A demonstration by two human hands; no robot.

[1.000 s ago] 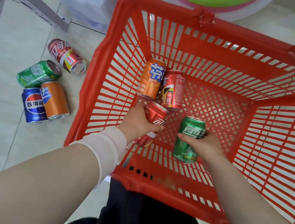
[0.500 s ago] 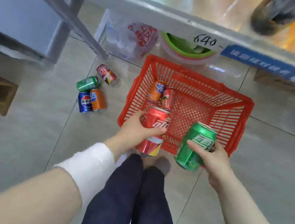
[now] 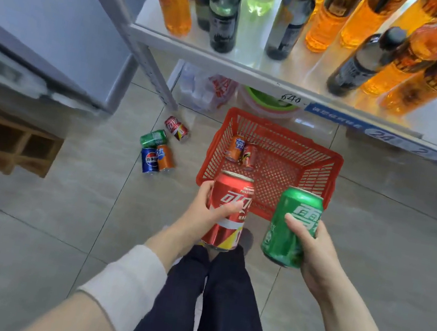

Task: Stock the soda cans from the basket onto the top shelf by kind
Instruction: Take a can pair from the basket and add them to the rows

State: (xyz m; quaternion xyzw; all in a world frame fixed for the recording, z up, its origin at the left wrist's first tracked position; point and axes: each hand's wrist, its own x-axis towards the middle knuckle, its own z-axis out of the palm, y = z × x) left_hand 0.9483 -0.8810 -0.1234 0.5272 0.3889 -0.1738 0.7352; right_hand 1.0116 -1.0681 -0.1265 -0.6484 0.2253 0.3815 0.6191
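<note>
Left hand [image 3: 205, 209] fingers wrapped round red can [image 3: 228, 211], right hand [image 3: 313, 249] gripping green can [image 3: 289, 226] at its 3 o'clock, basket [image 3: 326, 158] at 12 o'clock

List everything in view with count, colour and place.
basket: one, red, on floor by shelf
cans in basket: two, orange, red, far left corner
cans on floor: four, red, green, blue, orange, left of basket
red can: one, held mid-frame
green can: one, held right of it
bottles: many, orange, dark, green, on shelf
bag: one, clear, behind basket
basin: one, green, behind basket
crate: one, wooden, far left
legs: two, dark trousers
left hand: one, grips red can
right hand: one, grips green can
</note>
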